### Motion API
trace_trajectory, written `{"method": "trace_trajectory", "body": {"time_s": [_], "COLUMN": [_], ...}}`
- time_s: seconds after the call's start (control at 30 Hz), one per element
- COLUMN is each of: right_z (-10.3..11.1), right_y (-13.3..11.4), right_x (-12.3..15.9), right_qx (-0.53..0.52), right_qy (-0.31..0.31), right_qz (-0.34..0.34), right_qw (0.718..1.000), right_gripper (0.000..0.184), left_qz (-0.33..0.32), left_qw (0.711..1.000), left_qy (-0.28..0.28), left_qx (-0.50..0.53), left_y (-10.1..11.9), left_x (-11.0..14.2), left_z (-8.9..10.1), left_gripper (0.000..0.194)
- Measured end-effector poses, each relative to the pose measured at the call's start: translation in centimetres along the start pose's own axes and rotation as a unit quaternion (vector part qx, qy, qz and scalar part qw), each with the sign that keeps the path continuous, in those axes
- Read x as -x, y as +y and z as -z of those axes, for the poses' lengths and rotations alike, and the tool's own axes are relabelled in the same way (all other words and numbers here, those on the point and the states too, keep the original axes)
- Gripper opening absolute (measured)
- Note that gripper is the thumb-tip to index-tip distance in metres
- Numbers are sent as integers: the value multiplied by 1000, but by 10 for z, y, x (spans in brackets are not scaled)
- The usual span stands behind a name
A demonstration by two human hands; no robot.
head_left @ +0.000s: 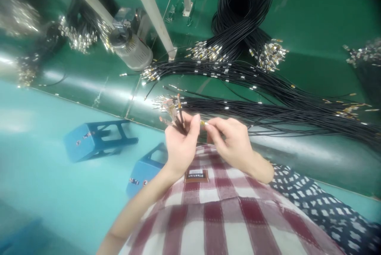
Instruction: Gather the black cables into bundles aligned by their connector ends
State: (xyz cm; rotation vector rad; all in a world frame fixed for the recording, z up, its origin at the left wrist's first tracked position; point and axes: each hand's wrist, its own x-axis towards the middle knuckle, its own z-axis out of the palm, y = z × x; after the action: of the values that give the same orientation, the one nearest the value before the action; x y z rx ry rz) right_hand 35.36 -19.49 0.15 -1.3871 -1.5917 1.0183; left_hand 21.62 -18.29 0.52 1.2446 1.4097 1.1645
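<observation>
My left hand (180, 143) is closed around a small bundle of black cables (177, 116) whose metal-tipped ends stick up above my fingers. Just to its right, my right hand (233, 141) pinches a small gold connector (203, 122) between thumb and forefinger, and the two hands' fingertips meet at it. Both hands are above my lap, over a red and white checked cloth (220, 211), close to the edge of the green table (312, 20). Long black cables with metal ends (268, 100) lie spread across the table just beyond my hands.
A large coil of black cables (241, 12) lies at the table's back, with more terminal bunches (77, 38) at the left. A grey cylinder (131, 48) and white frame bars (151, 8) stand on the table. Two blue stools (95, 140) sit on the teal floor.
</observation>
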Motion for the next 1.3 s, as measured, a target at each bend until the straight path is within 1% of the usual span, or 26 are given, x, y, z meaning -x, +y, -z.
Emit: {"method": "trace_trajectory", "body": {"time_s": [0.03, 0.07, 0.1, 0.17, 0.2, 0.23, 0.27, 0.3, 0.37, 0.4, 0.47, 0.5, 0.63, 0.7, 0.77, 0.83, 0.9, 0.97, 1.03, 1.07, 1.13, 1.17, 1.23, 1.3], "right_z": [-1, -1, -1, 0, 1, 1, 1, 1, 0, -1, -3, -4, -8, -8, -4, 5, 15, 22, 22, 19, 9, 1, -12, -22], "right_y": [0, 1, 2, 3, 3, 2, 2, 1, -1, -2, -3, -3, -3, 0, 5, 16, 30, 41, 45, 44, 33, 25, 8, -2], "right_x": [0, -1, -3, -8, -9, -9, -9, -8, -4, -2, 1, 1, -2, -5, -5, -2, 4, 10, 12, 11, 4, -1, -11, -17], "right_qx": [-10, -54, -120, -252, -291, -304, -294, -267, -186, -150, -110, -108, -140, -156, -159, -119, -43, 9, 9, -2, -12, -2, 47, 109], "right_qy": [-4, -28, -66, -144, -163, -164, -147, -121, -70, -55, -48, -48, -34, -43, -83, -129, -152, -147, -122, -106, -88, -94, -126, -164], "right_qz": [-6, -29, -63, -130, -149, -155, -149, -133, -90, -72, -54, -53, -54, -62, -74, -63, -23, 2, -18, -34, -44, -35, -15, -3], "right_qw": [1000, 998, 989, 948, 931, 926, 933, 947, 976, 985, 991, 992, 988, 985, 981, 982, 987, 989, 992, 994, 995, 995, 991, 980], "right_gripper": [27, 28, 30, 34, 34, 34, 33, 31, 29, 29, 32, 33, 32, 34, 35, 32, 27, 26, 29, 30, 30, 30, 28, 25], "left_qz": [2, 5, 9, 21, 26, 29, 29, 27, 20, 18, 19, 21, 28, 42, 62, 80, 98, 124, 155, 169, 192, 199, 209, 220], "left_qw": [1000, 1000, 1000, 1000, 999, 999, 999, 999, 1000, 1000, 1000, 1000, 999, 998, 996, 991, 984, 974, 960, 954, 943, 940, 940, 943], "left_qy": [0, -1, -2, -10, -13, -14, -13, -13, -14, -16, -21, -22, -29, -34, -32, -20, -6, -6, -23, -35, -66, -78, -88, -70], "left_qx": [3, 7, 12, 18, 21, 22, 21, 18, 7, 1, -2, 1, 15, 26, 56, 102, 148, 191, 230, 246, 265, 266, 253, 238], "left_y": [0, 1, 2, 4, 4, 5, 5, 5, 5, 4, 4, 4, 3, 1, -2, -6, -9, -11, -13, -14, -15, -16, -17, -19], "left_x": [0, 0, 0, 1, 1, 1, 1, 1, 0, 0, 0, 0, 1, 1, -1, -3, -7, -9, -8, -7, -3, -1, 2, 4], "left_z": [0, 0, -1, -2, -2, -2, -2, -2, -1, 0, 0, 0, 0, 0, 0, 2, 4, 7, 8, 8, 7, 7, 7, 11], "left_gripper": [28, 28, 28, 27, 26, 26, 26, 27, 27, 27, 27, 27, 26, 26, 26, 27, 28, 27, 23, 25, 35, 41, 46, 44]}}
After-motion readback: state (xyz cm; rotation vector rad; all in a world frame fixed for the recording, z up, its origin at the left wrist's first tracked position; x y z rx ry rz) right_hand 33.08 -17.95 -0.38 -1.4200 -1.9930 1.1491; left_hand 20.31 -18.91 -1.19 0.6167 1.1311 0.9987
